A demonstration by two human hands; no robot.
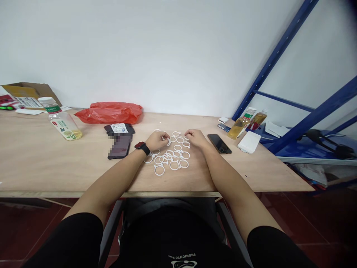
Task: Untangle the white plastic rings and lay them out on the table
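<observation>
Many white plastic curtain rings (159, 170), each with a small eyelet, lie loosely spread on the wooden table, some overlapping. My left hand (157, 141), with a black watch on its wrist, is closed over the far part of the spread. A white curtain ring (169, 142) shows at its pinched thumb and fingertips. To the right, my right hand (196, 138) has its fingers curled together at the far right edge of the rings. A bit of white ring (186, 137) shows by its fingertips, mostly hidden by them. Several rings lie between the two hands.
A phone (219, 144), a white case (249, 142) and drink bottles (242, 123) stand right, beside a blue metal rack (295, 115). Leftward are a dark pouch (120, 147), a red plastic bag (111, 112), another bottle (63, 123) and a cardboard box (41, 93). The table's front edge (170, 194) is close to my body.
</observation>
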